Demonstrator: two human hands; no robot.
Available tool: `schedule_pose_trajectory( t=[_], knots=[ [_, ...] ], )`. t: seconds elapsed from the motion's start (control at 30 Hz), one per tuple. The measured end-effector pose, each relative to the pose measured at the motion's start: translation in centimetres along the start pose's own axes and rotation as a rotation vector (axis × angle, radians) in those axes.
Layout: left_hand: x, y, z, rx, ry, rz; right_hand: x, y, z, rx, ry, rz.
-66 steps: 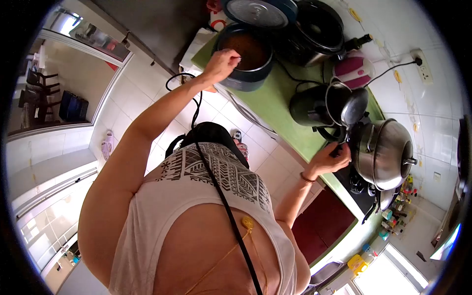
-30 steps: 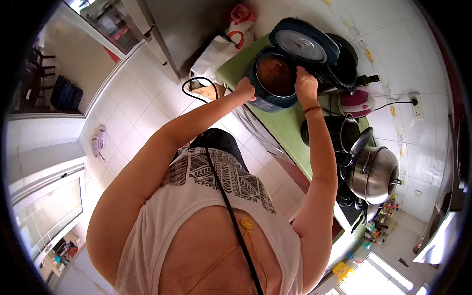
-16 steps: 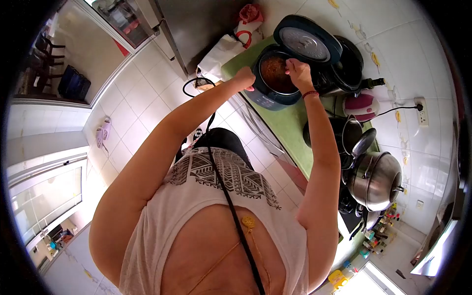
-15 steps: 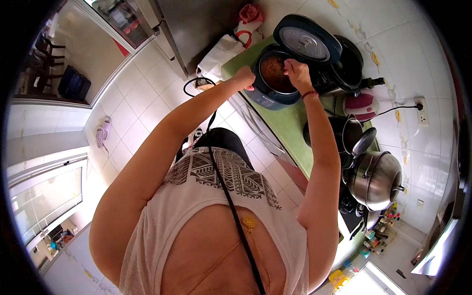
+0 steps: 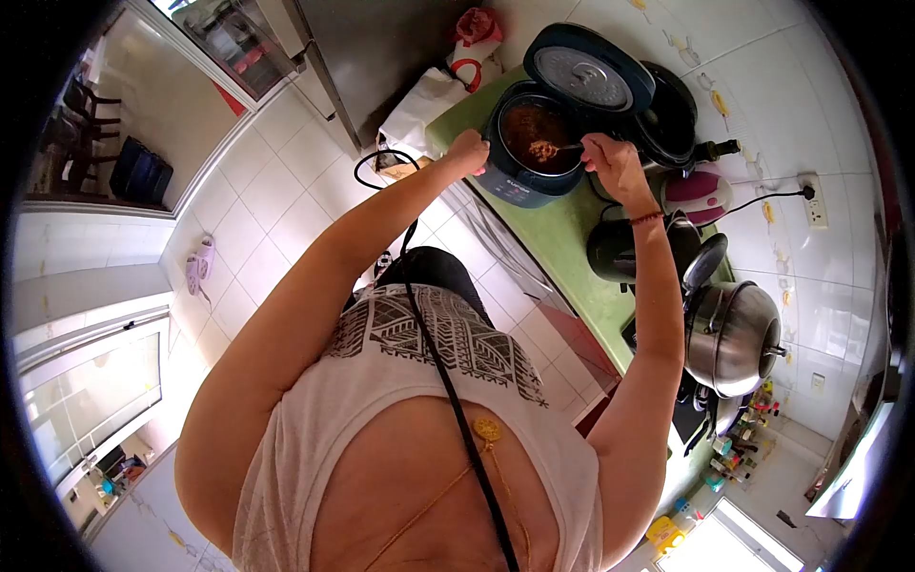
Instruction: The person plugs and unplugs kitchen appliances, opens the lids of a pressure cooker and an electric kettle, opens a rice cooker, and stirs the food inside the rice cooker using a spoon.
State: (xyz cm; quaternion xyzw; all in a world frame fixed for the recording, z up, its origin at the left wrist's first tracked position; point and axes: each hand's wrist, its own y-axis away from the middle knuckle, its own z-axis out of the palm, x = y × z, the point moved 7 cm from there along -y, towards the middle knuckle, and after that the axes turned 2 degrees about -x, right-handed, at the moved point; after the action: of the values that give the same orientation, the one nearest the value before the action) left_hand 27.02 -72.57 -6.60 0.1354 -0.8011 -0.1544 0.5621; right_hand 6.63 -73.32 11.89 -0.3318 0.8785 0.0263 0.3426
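Observation:
A dark blue rice cooker stands on the green counter with its lid raised. Inside its pot is reddish-brown food, which looks like a soupy porridge. My right hand, at the pot's right rim, is closed around the handle of a metal spoon. The spoon's bowl carries a heap of the food, over the pot. On the cooker's left side, my left hand is closed against its edge, the fingertips partly hidden.
Behind the cooker is a black pan. Further along the green counter stand a dark pot and a domed steel pot. A pink-and-white appliance sits by the wall socket. A black cord hangs down my front.
My right hand has moved from over the pot to its right rim and turned. The spoon's loaded bowl now shows above the food. My left hand stays at the cooker's side.

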Motion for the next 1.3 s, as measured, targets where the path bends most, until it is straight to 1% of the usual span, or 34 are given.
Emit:
schedule_pose_trajectory(
  t=[0.07, 0.13, 0.17, 0.2, 0.23, 0.27, 0.33, 0.37, 0.4, 0.47, 0.5, 0.53, 0.57, 0.6, 0.67, 0.7, 0.73, 0.77, 0.8, 0.83, 0.87, 0.93, 0.97, 1.0, 1.03, 1.07, 1.1, 1.13, 1.2, 1.3],
  knots=[
    [-0.3, 0.0, 0.1, 0.004, 0.052, -0.017, -0.8, 0.7, 0.5, -0.039, -0.002, 0.021],
    [-0.5, -0.1, 0.2, 0.068, 0.095, 0.008, 0.1, 1.3, 2.4, -0.067, 0.002, 0.007],
    [-0.5, -0.2, 0.1, 0.068, 0.095, 0.008, 0.7, 1.3, 3.8, -0.071, 0.102, -0.063],
    [-0.4, -0.2, 0.1, 0.051, 0.044, 0.017, 0.8, 1.3, 4.9, -0.074, 0.203, -0.132],
    [-0.4, -0.3, 0.1, 0.035, -0.008, 0.027, 1.2, 1.2, 6.0, -0.140, 0.200, -0.089],
    [-0.4, -0.2, 0.2, 0.036, -0.008, 0.027, 1.2, 0.9, 6.7, -0.140, 0.200, -0.090],
    [-0.9, -0.6, 0.4, 0.035, 0.002, 0.000, 0.7, 0.1, 6.9, 0.048, 0.241, -0.175],
    [-1.0, -0.9, 0.0, 0.041, 0.003, 0.003, -0.1, -0.3, 7.1, 0.100, 0.230, -0.313],
    [-0.6, -1.1, 0.3, -0.016, -0.166, 0.096, -0.3, -0.8, 7.4, 0.100, 0.229, -0.316],
    [-0.4, -1.4, 0.7, -0.070, -0.334, 0.190, -0.6, -2.0, 7.6, 0.112, 0.271, -0.286],
    [0.3, -0.1, 0.1, -0.038, -0.173, 0.097, -0.1, -2.5, 7.9, 0.110, 0.271, -0.288],
    [0.4, 0.7, -0.2, -0.005, -0.012, 0.005, 0.8, -3.2, 8.5, 0.116, 0.359, -0.283],
    [1.1, 1.3, -0.4, -0.002, -0.010, 0.005, 1.6, -3.9, 9.0, 0.121, 0.446, -0.279],
    [1.1, 1.5, -0.3, 0.008, 0.002, -0.026, 2.2, -4.2, 8.8, 0.120, 0.444, -0.281],
    [1.0, 2.0, -0.4, 0.017, 0.013, -0.061, 3.6, -4.8, 8.7, 0.112, 0.585, -0.221],
    [0.8, 1.6, -0.3, 0.000, -0.016, -0.034, 3.3, -4.8, 8.0, 0.156, 0.599, -0.279],
    [0.8, 1.4, -0.2, -0.017, -0.045, -0.007, 3.4, -4.6, 7.4, 0.154, 0.597, -0.279],
    [0.4, 0.9, -0.2, -0.018, -0.044, -0.009, 4.2, -4.4, 6.7, 0.128, 0.629, -0.193],
    [-0.2, -0.3, 0.4, -0.070, -0.207, 0.050, 4.6, -4.2, 6.0, 0.103, 0.661, -0.105],
    [-0.5, -0.8, 0.9, -0.100, -0.288, 0.079, 5.7, -3.9, 5.9, 0.025, 0.736, -0.085],
    [-0.9, -1.3, 1.3, -0.127, -0.368, 0.110, 6.2, -3.7, 5.6, 0.023, 0.738, -0.083],
    [-0.9, -1.3, 1.4, -0.140, -0.365, 0.163, 6.7, -3.1, 4.9, -0.051, 0.743, 0.023],
    [-0.9, -1.4, 1.6, -0.144, -0.365, 0.182, 6.5, -2.8, 4.2, -0.030, 0.701, 0.016],
    [-1.1, -1.4, 1.4, -0.092, -0.167, 0.109, 7.1, -2.8, 4.0, -0.029, 0.701, 0.018],
    [-0.9, -0.8, 1.0, -0.041, 0.029, 0.035, 7.8, -2.8, 4.2, -0.078, 0.745, -0.031],
    [-0.4, -0.1, 0.8, -0.044, 0.027, 0.036, 8.3, -2.9, 4.7, -0.127, 0.789, -0.081],
    [1.2, 1.9, 0.0, -0.027, 0.047, -0.033, 8.1, -2.9, 4.6, -0.126, 0.789, -0.078],
    [1.9, 3.0, -0.5, -0.009, 0.066, -0.103, 9.4, -3.0, 4.0, -0.149, 0.552, 0.182],
    [1.4, 2.5, -0.5, -0.012, 0.043, -0.094, 11.3, -2.6, 4.2, -0.169, 0.306, 0.434],
    [1.2, 2.3, -0.3, -0.011, 0.032, -0.089, 11.9, -2.8, 4.7, -0.129, 0.272, 0.388]
  ],
)
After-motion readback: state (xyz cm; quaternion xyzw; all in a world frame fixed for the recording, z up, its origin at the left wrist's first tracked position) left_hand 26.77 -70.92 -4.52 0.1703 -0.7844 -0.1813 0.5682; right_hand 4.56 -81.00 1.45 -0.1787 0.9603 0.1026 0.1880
